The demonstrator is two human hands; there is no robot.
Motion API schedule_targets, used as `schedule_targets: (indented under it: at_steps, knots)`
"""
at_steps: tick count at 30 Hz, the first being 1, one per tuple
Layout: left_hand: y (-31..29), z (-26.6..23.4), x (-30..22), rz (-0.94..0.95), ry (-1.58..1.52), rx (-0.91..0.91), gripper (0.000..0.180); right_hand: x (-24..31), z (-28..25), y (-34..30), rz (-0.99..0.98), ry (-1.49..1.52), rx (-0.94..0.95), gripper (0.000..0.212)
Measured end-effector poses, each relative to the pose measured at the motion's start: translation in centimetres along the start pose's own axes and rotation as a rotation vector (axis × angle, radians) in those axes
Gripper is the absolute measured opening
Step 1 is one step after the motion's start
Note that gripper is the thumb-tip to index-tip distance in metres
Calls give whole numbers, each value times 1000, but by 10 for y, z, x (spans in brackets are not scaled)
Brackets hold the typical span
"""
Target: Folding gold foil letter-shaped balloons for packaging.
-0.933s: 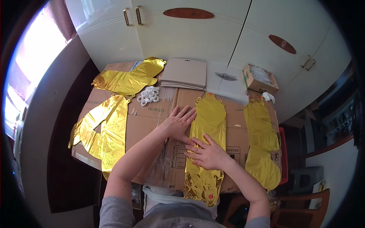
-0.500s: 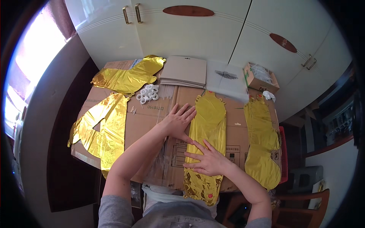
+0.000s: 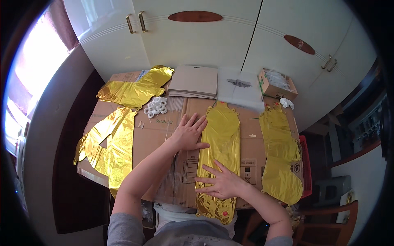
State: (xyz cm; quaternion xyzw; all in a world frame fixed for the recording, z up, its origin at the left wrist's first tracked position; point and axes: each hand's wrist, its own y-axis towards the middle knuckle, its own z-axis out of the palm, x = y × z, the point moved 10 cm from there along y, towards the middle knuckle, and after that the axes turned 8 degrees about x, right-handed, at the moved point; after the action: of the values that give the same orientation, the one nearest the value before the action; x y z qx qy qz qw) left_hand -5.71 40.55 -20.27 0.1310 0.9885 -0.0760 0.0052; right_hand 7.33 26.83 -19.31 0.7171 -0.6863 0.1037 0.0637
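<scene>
A flat, long gold foil balloon (image 3: 223,127) lies lengthwise in front of me, its crinkled near end hanging over the table edge. My left hand (image 3: 189,134) is spread flat at its left edge, partly on the cardboard and with the thumb on the foil. Farther down the same balloon, my right hand (image 3: 221,183) presses with fingers stretched apart. Neither hand grips anything. To the left lies a gold foil balloon with a triangular hole (image 3: 123,141); to the right, a gold foil balloon with a wavy edge (image 3: 280,156).
Cardboard (image 3: 154,135) covers the table. Behind are another gold foil balloon (image 3: 135,90), white rings (image 3: 156,106), thin pale sticks (image 3: 176,103), a stack of grey-brown card (image 3: 193,82), clear plastic (image 3: 242,88) and a small box (image 3: 277,84). A red basket (image 3: 304,164) stands at the right edge.
My right hand has slid a little toward me along the balloon, so a gap now shows between it and my left thumb. The view has shifted slightly.
</scene>
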Motion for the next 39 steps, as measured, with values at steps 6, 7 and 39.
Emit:
schedule_targets:
  at_steps: [6, 7, 39]
  knots:
    - [8, -2, 21, -114, 10, -130, 82, 1, 2, 1, -16, 28, 23, 39]
    - [6, -9, 20, -118, 49, -165, 79, 0, 2, 0, -9, 29, 25, 39]
    - [-26, -4, -11, 145, -114, -193, 89, -28, -38, -22, 222, 142, -324, 41]
